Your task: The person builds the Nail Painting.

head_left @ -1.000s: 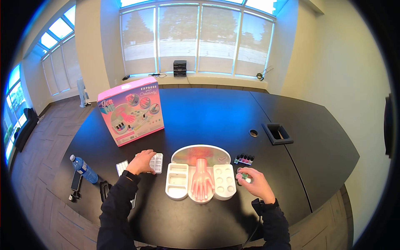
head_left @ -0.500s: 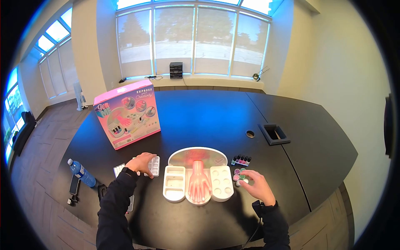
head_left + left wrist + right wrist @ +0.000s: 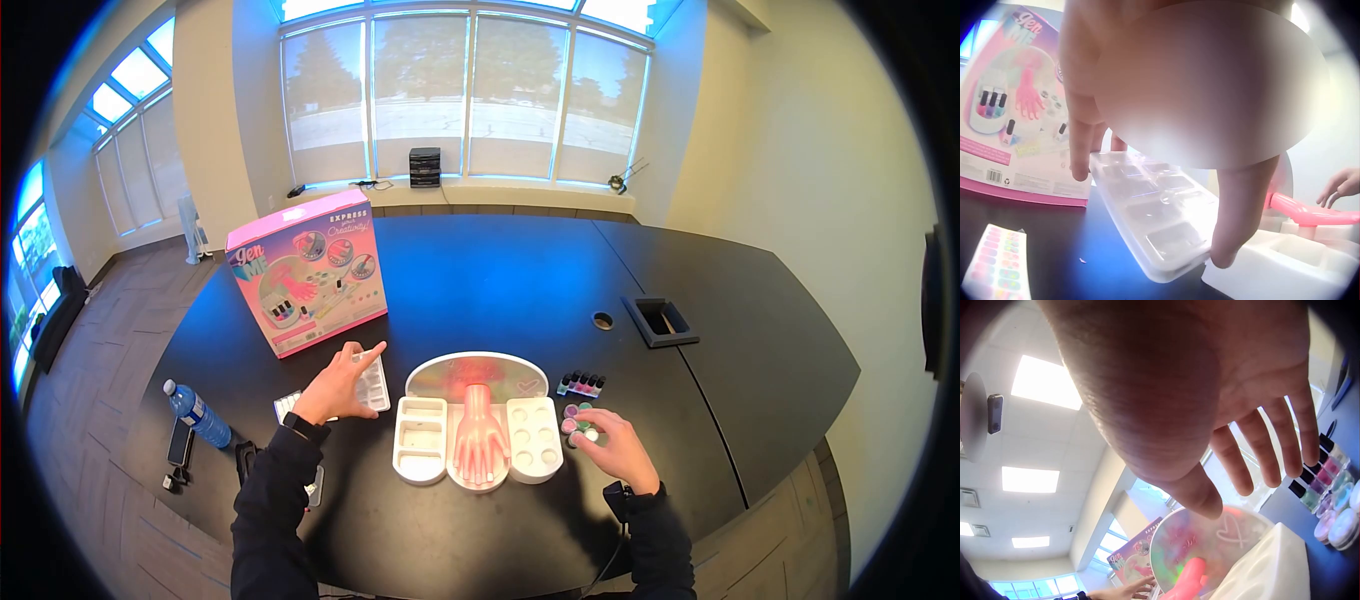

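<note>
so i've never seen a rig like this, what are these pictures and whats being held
No machine here: someone works bare-handed, wearing three cameras. The wide picture looks down from the head; the other two come from the wrists. On the dark table are a pink box, a water bottle, a white stand with a pink model hand, polish bottles and small pots. The left hand grips a compartment tray between thumb and fingers; the right hand is by the pots, holding nothing visible.

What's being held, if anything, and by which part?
The left hand holds the translucent compartment tray by its edges, thumb at one corner, fingers toward the opposite end; the right hand holds nothing.
</note>
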